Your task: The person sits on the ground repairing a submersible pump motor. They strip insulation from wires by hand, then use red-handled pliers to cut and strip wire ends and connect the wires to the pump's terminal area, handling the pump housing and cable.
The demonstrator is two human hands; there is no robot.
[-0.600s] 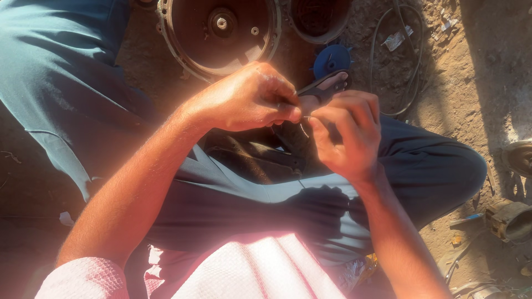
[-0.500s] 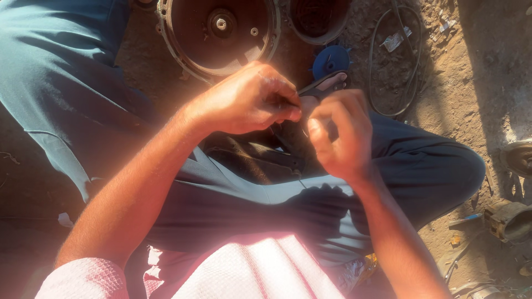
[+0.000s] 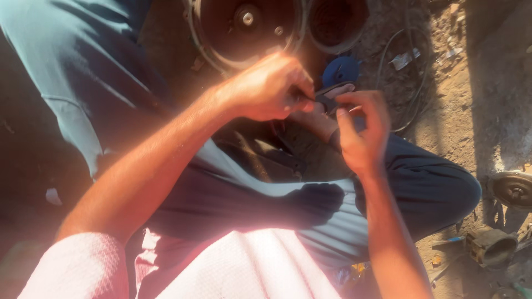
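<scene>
My left hand is closed in a fist around a small dark tool or part that sticks out toward the right. My right hand is just beside it, its fingertips pinched on something tiny near that dark tip; what it pinches is too small to tell. Both hands hover above my lap, over my dark trousers and my foot in a sandal.
A round dark metal housing with a central hub lies on the dirt ahead, a second round opening beside it. A loop of wire lies on the ground at right. Metal parts and a rusty fitting sit at far right.
Both hands have shifted slightly up and to the right. The right hand's fingers have drawn in closer to the dark tip held by the left hand.
</scene>
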